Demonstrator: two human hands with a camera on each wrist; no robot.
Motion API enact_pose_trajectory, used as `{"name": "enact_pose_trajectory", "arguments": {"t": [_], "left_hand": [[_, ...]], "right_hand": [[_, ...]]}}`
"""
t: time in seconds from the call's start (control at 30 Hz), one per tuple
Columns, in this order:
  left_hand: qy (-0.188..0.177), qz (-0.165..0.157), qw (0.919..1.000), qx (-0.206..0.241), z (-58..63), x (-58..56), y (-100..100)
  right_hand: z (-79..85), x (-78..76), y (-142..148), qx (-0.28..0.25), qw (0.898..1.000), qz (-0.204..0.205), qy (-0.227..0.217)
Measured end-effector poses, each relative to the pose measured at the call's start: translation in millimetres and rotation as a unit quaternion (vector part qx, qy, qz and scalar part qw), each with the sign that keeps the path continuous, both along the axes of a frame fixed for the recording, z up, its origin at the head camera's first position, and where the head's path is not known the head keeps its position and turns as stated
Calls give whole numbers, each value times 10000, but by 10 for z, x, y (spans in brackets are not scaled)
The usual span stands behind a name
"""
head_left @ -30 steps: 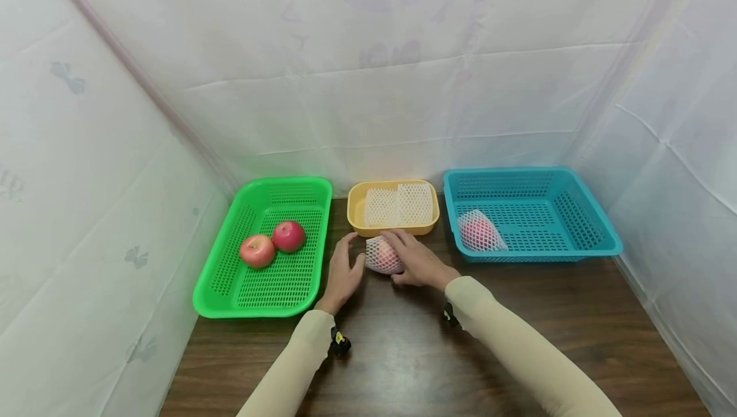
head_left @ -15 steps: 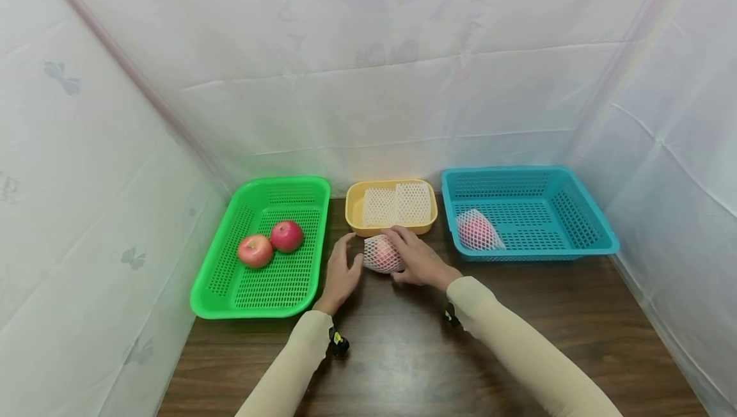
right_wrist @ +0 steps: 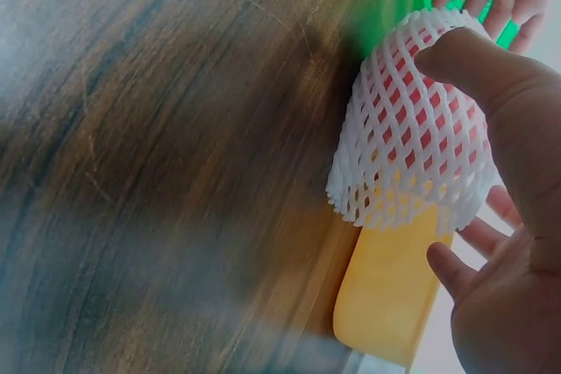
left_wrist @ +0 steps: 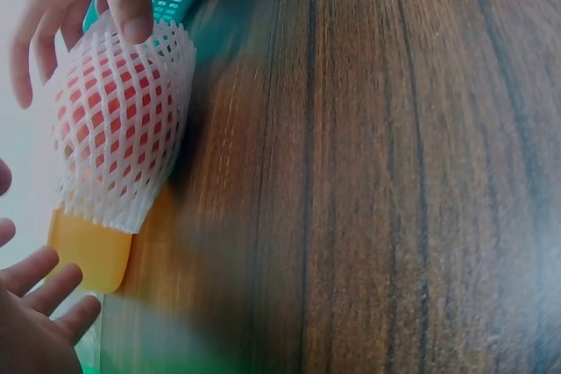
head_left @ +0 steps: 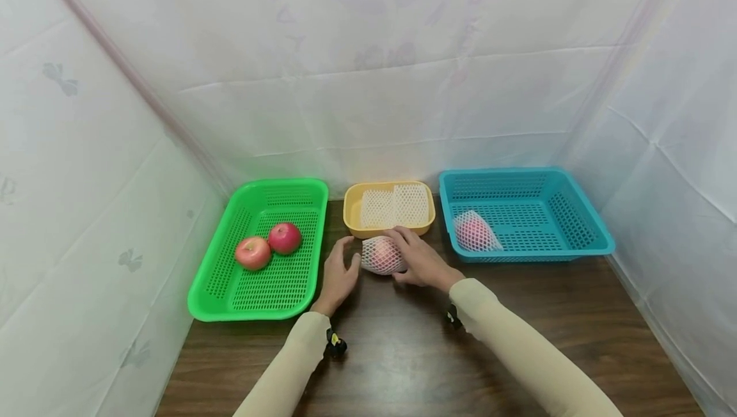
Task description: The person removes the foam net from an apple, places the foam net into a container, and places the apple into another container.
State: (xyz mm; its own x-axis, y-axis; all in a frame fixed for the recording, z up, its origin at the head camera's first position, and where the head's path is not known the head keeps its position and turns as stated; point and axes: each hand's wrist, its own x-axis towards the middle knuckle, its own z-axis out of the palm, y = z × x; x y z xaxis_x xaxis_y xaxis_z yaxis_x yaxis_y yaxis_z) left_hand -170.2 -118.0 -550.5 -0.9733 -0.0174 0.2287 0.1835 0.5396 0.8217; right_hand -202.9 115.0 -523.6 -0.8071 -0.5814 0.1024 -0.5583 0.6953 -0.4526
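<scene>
An apple in a white foam net (head_left: pixel 382 255) lies on the table in front of the yellow basket (head_left: pixel 348 230). My right hand (head_left: pixel 423 262) reaches round its right side, thumb on the near side and fingers on the far side. In the right wrist view, the right thumb (right_wrist: pixel 491 76) overlaps the net; firm contact is hard to judge. My left hand (head_left: pixel 336 278) is beside the apple's left end, thumb and fingers spread apart with nothing between them. From the left wrist, the left fingers (left_wrist: pixel 54 291) appear apart from the net.
Two bare apples (head_left: pixel 253 252) sit in the green basket (head_left: pixel 198 295) at left. Flat foam nets (head_left: pixel 410 206) lie inside the yellow basket. At right, a blue basket (head_left: pixel 587 238) holds another netted apple (head_left: pixel 475 231). White curtains (head_left: pixel 368 103) enclose the back and sides.
The head view shifts slightly. Both hands and the netted apple stay in nearly the same places.
</scene>
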Motion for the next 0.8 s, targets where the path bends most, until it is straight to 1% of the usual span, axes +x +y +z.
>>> {"name": "enact_pose_trajectory", "arguments": {"t": [0.1,0.2,0.3,0.47,0.57,0.8], "left_hand": [[276,75,9996,-31,-1,3,3],[676,142,9974,-184,-8,-1,10],[865,199,9955,-345,-12,-8,21],[771,312,9950,-544,-10,-30,41],[661,378,9956,-551,-8,-44,55],[416,395,9981,-228,-25,-84,89]], "right_hand": [[-3,9,17,-80,10000,-11,-49],[-11,14,36,-154,9999,-17,-50],[-24,17,56,-168,9998,-41,-53],[-37,16,79,-87,9999,-110,-89],[-42,17,91,-84,9998,-155,-75],[-54,39,121,-145,9997,-166,-62]]}}
